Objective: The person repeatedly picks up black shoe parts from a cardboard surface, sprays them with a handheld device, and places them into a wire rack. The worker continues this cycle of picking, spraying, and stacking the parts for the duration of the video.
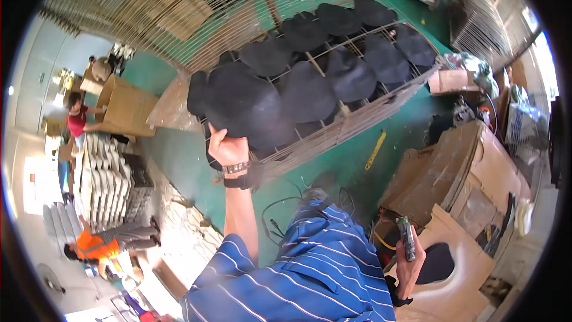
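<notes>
My left hand (228,148) is closed on the near edge of a large black rounded sheet (241,102), thumb at its rim and the other fingers curled in. That sheet lies over the near left end of a wire rack (342,120). Several similar black sheets, such as one farther right (351,74), rest in rows on the rack. At the lower right, my right hand (410,262) is wrapped round a slim dark-and-silver hand tool (406,238) held upright; its exact kind is hard to make out. Beside it a black oval piece (437,263) lies on cardboard (462,298), ringed by a whitish smear.
More wire racks (196,12) stand beyond this one. A big battered cardboard box (432,170) is on my right. Dark cables (275,226) hang by my body. At left are a person in red (77,120), a person in orange (98,244) and stacked pale pieces (101,179).
</notes>
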{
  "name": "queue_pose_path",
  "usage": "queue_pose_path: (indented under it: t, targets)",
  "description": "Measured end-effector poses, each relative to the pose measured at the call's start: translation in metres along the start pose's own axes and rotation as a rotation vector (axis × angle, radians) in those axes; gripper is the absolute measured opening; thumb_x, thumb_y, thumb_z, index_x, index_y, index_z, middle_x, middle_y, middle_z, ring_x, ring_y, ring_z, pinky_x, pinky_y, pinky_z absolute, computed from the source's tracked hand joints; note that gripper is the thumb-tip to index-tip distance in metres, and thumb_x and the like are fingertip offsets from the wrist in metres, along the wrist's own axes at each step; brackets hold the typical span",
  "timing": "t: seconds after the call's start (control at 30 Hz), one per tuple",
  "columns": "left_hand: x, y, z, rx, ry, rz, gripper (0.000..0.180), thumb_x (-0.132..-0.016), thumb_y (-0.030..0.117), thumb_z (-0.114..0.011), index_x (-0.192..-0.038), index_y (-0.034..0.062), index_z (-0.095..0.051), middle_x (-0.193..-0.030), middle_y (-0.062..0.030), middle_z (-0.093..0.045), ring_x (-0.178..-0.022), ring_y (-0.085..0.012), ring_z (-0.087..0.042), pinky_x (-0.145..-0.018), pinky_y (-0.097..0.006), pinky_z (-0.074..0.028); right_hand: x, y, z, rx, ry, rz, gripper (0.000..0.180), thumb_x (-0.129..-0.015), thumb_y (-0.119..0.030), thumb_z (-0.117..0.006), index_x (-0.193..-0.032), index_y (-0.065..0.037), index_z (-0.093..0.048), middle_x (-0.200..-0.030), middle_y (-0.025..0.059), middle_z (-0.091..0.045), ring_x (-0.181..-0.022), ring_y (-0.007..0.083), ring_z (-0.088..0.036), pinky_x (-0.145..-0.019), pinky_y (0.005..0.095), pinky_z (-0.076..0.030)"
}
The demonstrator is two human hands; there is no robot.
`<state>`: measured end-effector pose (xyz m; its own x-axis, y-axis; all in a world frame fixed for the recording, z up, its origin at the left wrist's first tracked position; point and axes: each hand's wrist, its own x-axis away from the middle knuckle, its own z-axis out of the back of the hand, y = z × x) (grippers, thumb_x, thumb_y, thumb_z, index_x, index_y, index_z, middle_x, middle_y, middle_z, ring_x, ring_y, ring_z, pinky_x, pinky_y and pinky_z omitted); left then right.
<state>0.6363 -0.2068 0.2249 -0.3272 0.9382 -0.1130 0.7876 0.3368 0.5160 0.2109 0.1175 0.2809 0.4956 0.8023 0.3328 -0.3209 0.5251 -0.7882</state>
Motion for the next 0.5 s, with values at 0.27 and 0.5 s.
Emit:
queue_pose_path:
  t: [0.27, 0.5]
  targets:
    - [-0.012, 0.04, 0.227, -1.015, 0.967, 0.358, 0.08, -0.072, -0.006, -0.061, -0.147, 0.0054, -0.035, -0.129, -0.0241, -0.055, -0.11, -0.0424, -0.061, -0.071, -0.051, -0.064, -0.033, -0.055, -0.044, 0.02, -0.095, 0.062, 0.054, -0.086, 0.0, -0.066, -0.14, 0.001, -0.06, -0.102, 0.01, -0.071, -0.084, 0.0133, -0.06, -0.079, 0.0285, -0.051]
    - [0.019, 0.02, 0.227, -2.359, 0.561, -0.449, 0.06, -0.074, 0.001, -0.068, -0.13, 0.0204, -0.057, -0.128, -0.0069, -0.059, -0.12, -0.0312, -0.058, -0.112, -0.059, -0.035, -0.031, -0.06, -0.047, -0.006, -0.085, 0.015, 0.055, -0.087, 0.0, -0.067, -0.141, 0.001, -0.058, -0.12, 0.0159, -0.072, -0.102, 0.017, -0.065, -0.094, 0.0311, -0.05]
